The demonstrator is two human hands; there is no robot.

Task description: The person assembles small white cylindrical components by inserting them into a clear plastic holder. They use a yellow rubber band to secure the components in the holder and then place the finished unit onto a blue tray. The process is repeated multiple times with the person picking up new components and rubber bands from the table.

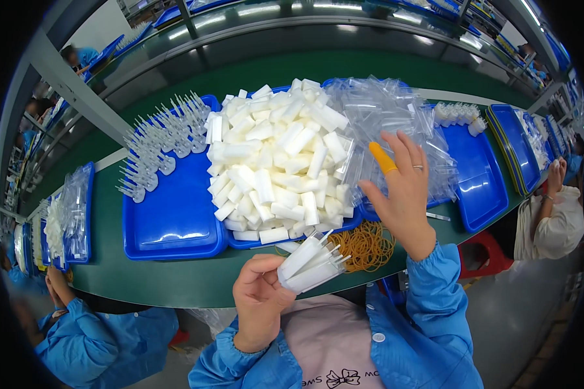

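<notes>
The small bundle of white pieces (310, 264) is in my left hand (258, 295), over the near part of the green table (169, 282). My fingers close around its left end, I think to keep the loose pieces together. My right hand (399, 185) is open, fingers spread, over the clear plastic sleeves (375, 104); whether it touches them, I cannot tell. Rubber bands (365, 251) lie near the bundle, white blocks (272, 162) beyond, perhaps for easy reach.

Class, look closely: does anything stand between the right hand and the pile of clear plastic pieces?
Nothing visible does. The right hand is open over the clear plastic pieces; whether they touch cannot be told.
</notes>
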